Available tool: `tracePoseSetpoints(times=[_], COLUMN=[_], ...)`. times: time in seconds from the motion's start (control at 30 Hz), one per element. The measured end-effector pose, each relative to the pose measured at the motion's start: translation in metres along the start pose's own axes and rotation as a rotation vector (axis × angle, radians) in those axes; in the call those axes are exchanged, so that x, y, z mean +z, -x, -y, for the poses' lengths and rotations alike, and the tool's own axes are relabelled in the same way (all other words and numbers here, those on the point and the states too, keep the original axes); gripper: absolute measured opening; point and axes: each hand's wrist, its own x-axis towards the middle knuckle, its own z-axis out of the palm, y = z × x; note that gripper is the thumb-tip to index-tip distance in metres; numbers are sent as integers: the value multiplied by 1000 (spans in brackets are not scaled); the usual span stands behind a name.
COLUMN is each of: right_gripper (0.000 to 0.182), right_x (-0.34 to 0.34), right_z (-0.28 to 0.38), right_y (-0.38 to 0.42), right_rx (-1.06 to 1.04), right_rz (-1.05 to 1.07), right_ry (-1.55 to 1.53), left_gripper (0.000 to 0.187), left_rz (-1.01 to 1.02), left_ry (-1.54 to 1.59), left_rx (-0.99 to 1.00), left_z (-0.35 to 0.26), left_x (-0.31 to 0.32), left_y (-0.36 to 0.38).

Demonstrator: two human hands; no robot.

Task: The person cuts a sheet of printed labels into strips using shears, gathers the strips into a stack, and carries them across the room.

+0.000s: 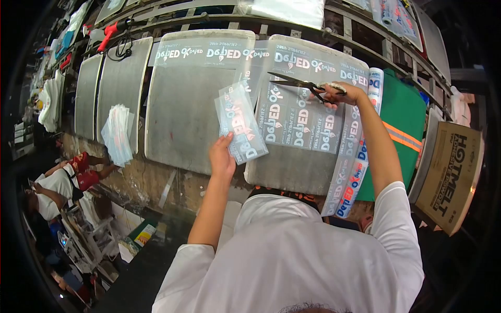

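Observation:
My left hand (223,156) is closed on the lower left edge of a small stack of printed film pieces (241,117), clear with red and white lettering. In my right hand (339,95) is a pair of black-handled scissors (295,82), fingers through the handles. The blades are parted and point left, above a printed transparent film sheet (300,122) on the right grey board (292,169). More printed film (347,180) hangs over the board's front edge. A film strip (195,50) lies along the top of the middle board (182,109).
At right stand a roll of printed film (375,88), a green cloth with an orange stripe (404,107), and a cardboard box (450,180). A red heat-gun-like tool (109,36) lies top left. Another film stack (118,135) overhangs a left board. A person (57,190) sits lower left.

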Motion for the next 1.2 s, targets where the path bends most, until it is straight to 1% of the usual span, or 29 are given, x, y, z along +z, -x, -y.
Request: tracePoseSetpoints(times=[0.1, 0.17, 0.23, 0.43, 0.47, 0.5, 0.57, 0.7, 0.77, 0.8, 0.87, 1.0, 1.07, 1.1, 1.17, 1.2], right_gripper=[79, 81, 80, 75, 70, 70, 77, 77, 80, 80, 71, 72, 70, 70, 68, 65], right_x=[-4, -8, -17, -34, -35, -36, -39, -43, -45, -46, -49, -48, -45, -42, -30, -31], right_z=[8, 18, 25, 52, 53, 51, 50, 45, 44, 44, 43, 48, 51, 52, 59, 59], right_y=[-19, -33, -48, -73, -75, -76, -77, -80, -80, -81, -81, -81, -82, -85, -95, -103], right_rx=[15, 36, 34, 79, 87, 91, 73, 72, 13, 14, 40, -27, -58, -57, -30, -21], right_rz=[18, -11, 5, 59, 55, 59, 39, 54, 74, 77, 81, 133, 105, 104, 31, 89], right_ry=[-5, 61, 86, 216, 197, 193, 309, 312, 188, 189, 164, 177, 178, 178, 175, 152], left_gripper=[25, 24, 23, 18, 18, 18, 21, 22, 20, 20, 19, 21, 19, 19, 18, 18], left_rz=[-16, -24, -38, -58, -53, -58, -65, -85, -57, -60, -55, -107, -99, -99, -91, -90], left_ry=[-16, 3, 20, 2, -5, -4, 3, -28, -47, -45, -42, 7, 9, 9, -4, -4], left_rx=[-19, -50, -59, -91, -94, -98, -110, -107, -119, -118, -114, -78, -63, -64, -43, -41], left_z=[0, -2, 0, 2, 3, 3, 4, -2, -2, -3, -6, -13, -13, -13, -13, -11], left_x=[-8, -7, -12, -15, -16, -17, -16, -13, -18, -17, -16, -8, -6, -4, -1, -2], left_y=[2, 4, 4, 6, 5, 6, 3, 2, 1, 0, 1, 9, 12, 13, 13, 13])
